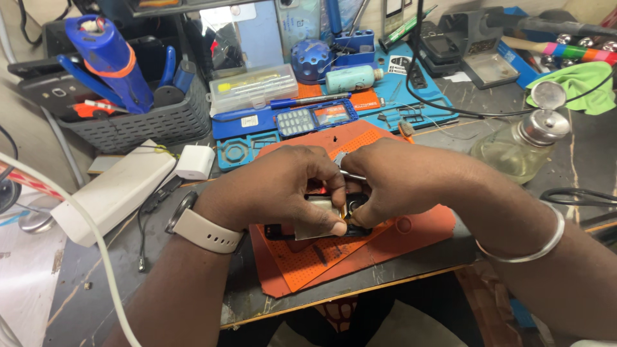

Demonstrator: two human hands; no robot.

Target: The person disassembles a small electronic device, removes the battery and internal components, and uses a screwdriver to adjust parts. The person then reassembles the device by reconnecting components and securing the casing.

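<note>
Our left hand (283, 186) pinches the phone (321, 215) on the orange mat (398, 234), counter centre | right hand (398, 183) grips a thin tool (352, 175) | phone looks light, stiff, fragile; we'd hold its edges.

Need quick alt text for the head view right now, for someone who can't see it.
Both hands, left hand and right hand, press together on a small opened phone lying on an orange mat; the right holds a thin metal tool. A glass dispenser bottle stands to the right.
</note>
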